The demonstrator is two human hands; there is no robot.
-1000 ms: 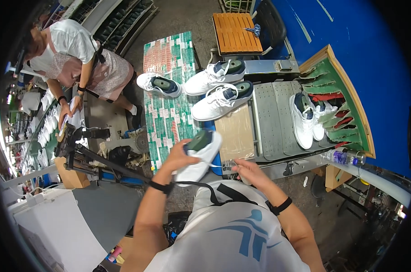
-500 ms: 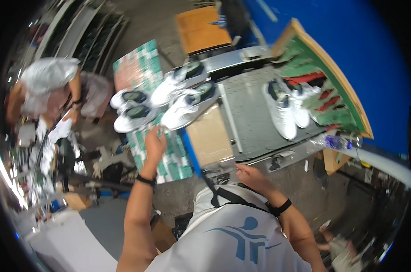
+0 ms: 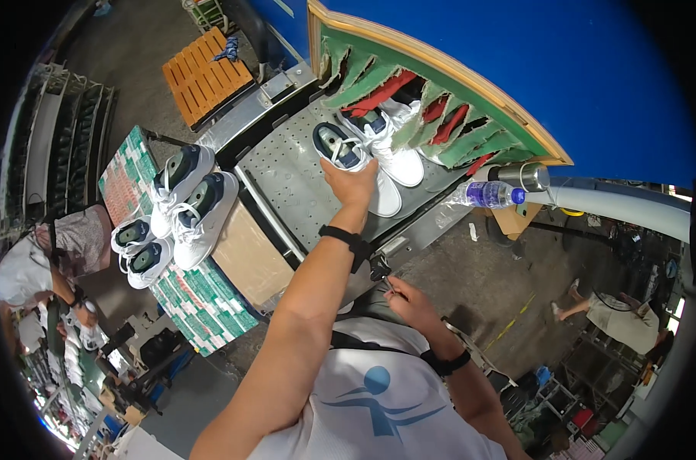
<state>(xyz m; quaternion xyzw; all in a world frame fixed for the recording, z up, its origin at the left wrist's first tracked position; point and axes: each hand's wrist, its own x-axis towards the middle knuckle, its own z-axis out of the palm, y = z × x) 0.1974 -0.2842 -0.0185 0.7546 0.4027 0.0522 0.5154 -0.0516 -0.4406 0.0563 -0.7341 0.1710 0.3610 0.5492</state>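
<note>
My left hand is closed around the side of a white sneaker with a dark lining, which rests on the dark perforated conveyor bed. Right beside it lies another white sneaker, its heel end under the green and red flaps. A further white shoe shows partly behind the flaps. Low in front of my body, my right hand has its fingers pinched together near the machine's front edge. A small dark and metallic piece shows by its fingertips; its kind is unclear.
On the left, two larger white sneakers and two smaller ones stand by a green-white patterned board and a cardboard piece. Right of the flaps lie a plastic bottle and a metal flask. Other people are at both sides.
The view has turned right. My left hand has moved from beside the sneakers on the left to a sneaker on the conveyor and taken hold of it. My right hand stays low.
</note>
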